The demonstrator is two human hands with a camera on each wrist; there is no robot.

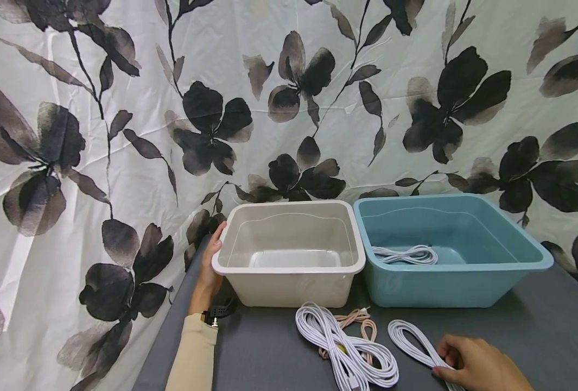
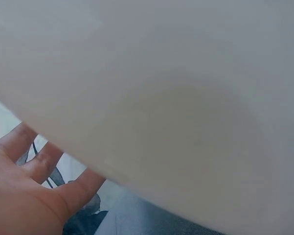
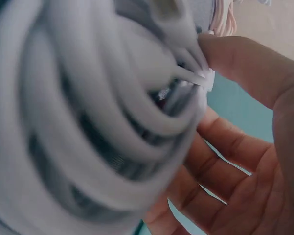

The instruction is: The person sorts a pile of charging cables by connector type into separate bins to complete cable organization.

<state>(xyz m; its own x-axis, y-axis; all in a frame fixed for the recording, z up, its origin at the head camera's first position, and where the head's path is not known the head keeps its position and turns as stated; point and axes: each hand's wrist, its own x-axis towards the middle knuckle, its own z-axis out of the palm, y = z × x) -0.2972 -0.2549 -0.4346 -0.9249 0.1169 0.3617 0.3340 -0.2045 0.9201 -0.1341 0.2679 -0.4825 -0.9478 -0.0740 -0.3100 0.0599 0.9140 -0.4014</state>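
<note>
My left hand (image 1: 211,264) rests against the left side of the beige basin (image 1: 289,287), its fingers reaching up along the rim. In the left wrist view the basin's wall (image 2: 176,122) fills most of the picture and hides those fingertips. At the lower right, my right hand (image 1: 486,363) pinches a coiled white cable (image 1: 413,345) between thumb and fingers. From the right wrist, the loops of this cable (image 3: 73,127) appear large and blurred, gathered at a tie by the thumb. Left of it lies a larger white cable bundle (image 1: 340,347) over a tan cable (image 1: 368,328).
A blue basin (image 1: 445,288) stands right beside the beige one, with a white cable bundle (image 1: 408,254) inside. Both basins sit on a grey-covered table (image 1: 254,347). A floral curtain (image 1: 347,136) hangs close behind them.
</note>
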